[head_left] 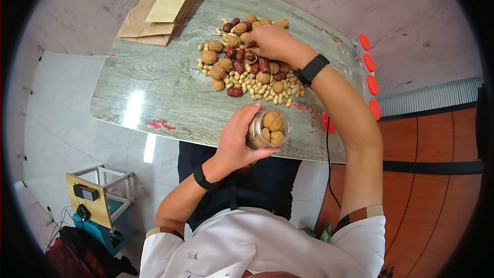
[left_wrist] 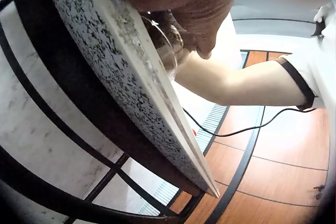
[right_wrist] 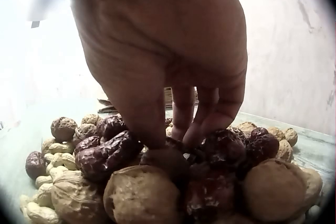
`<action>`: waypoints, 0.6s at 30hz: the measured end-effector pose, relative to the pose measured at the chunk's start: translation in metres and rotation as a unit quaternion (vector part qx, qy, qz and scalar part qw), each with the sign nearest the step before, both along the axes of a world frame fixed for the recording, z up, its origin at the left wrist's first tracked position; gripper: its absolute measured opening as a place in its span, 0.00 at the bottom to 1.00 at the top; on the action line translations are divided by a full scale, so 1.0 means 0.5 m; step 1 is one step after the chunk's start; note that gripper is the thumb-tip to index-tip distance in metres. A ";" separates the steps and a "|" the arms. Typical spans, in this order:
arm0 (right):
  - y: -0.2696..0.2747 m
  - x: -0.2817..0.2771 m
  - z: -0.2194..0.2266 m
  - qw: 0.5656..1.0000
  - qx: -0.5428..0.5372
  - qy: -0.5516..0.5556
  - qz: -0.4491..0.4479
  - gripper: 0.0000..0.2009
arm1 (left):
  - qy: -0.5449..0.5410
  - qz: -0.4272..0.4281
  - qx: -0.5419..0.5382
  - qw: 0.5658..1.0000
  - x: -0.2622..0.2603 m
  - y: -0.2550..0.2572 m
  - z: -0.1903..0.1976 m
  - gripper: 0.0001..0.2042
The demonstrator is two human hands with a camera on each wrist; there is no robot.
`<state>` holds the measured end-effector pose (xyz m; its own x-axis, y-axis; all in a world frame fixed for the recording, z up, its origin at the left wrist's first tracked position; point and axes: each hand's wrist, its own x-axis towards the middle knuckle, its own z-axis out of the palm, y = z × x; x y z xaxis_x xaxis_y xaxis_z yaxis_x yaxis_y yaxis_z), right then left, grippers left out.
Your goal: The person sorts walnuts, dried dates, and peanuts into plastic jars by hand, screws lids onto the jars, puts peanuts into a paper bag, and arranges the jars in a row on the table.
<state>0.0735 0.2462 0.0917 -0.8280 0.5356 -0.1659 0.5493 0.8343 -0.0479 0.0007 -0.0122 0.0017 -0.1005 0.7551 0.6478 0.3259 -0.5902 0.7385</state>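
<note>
My left hand (head_left: 237, 136) grips a clear plastic jar (head_left: 289, 128) near the table's front edge, its open mouth facing up. Several walnuts (head_left: 272, 121) lie inside the jar. Over the pile, my right hand (head_left: 278, 44) reaches down with bent fingers. In the right wrist view its thumb and fingertips are down among red dates (right_wrist: 107, 155) and walnuts (right_wrist: 140, 195); I cannot tell whether they pinch one. Peanuts (head_left: 262, 90) spread along the pile's near side. In the left wrist view, the left hand (left_wrist: 184, 3) hides most of the jar.
Red-lidded clear jars (head_left: 372, 85) line the table's right edge, with another red lid (head_left: 328, 123) nearer me. Folded brown paper bags (head_left: 149, 13) lie at the back left. A black cable (head_left: 329, 170) hangs by the right arm. A stool (head_left: 98, 195) stands on the floor at left.
</note>
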 end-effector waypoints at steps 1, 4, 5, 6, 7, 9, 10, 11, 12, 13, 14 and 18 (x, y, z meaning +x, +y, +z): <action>-0.002 0.000 0.005 1.000 0.001 -0.008 -0.010 0.12 | -0.001 0.000 -0.001 1.000 0.000 -0.001 0.000 0.52; 0.005 0.011 0.002 0.999 0.014 0.029 -0.007 0.11 | -0.002 0.001 -0.002 1.000 0.000 -0.001 -0.002 0.52; 0.011 0.020 -0.001 0.997 0.024 0.074 0.005 0.11 | -0.004 -0.001 -0.004 1.000 0.001 -0.001 -0.003 0.53; 0.017 0.031 -0.004 0.997 0.023 0.072 0.006 0.11 | -0.006 0.001 -0.005 1.000 0.002 -0.002 -0.005 0.53; 0.017 0.040 0.000 0.994 0.027 0.106 0.003 0.11 | -0.007 -0.001 -0.008 1.000 0.002 -0.002 -0.007 0.52; 0.004 0.065 0.033 0.990 0.026 0.135 -0.001 0.12 | -0.011 -0.004 -0.016 1.000 0.000 0.000 -0.007 0.52; -0.024 0.078 0.082 0.985 -0.060 0.159 -0.007 0.12 | -0.006 -0.004 -0.020 1.000 -0.002 0.001 -0.005 0.52; -0.057 0.092 0.121 0.972 -0.151 0.179 -0.016 0.12 | -0.004 -0.005 -0.028 1.000 -0.002 -0.004 -0.004 0.52; -0.090 0.106 0.149 0.962 -0.205 0.180 -0.010 0.12 | -0.005 -0.004 -0.027 1.000 -0.002 -0.006 0.001 0.52; -0.122 0.118 0.179 0.950 -0.255 0.181 -0.003 0.11 | -0.011 -0.002 -0.035 0.999 -0.003 -0.004 0.003 0.52; -0.155 0.130 0.206 0.953 -0.260 0.151 0.033 0.10 | -0.007 -0.001 -0.031 0.999 -0.003 -0.006 0.003 0.52; -0.261 0.138 0.249 0.947 -0.280 0.083 0.133 0.08 | -0.015 0.001 -0.025 1.000 0.001 -0.005 0.001 0.51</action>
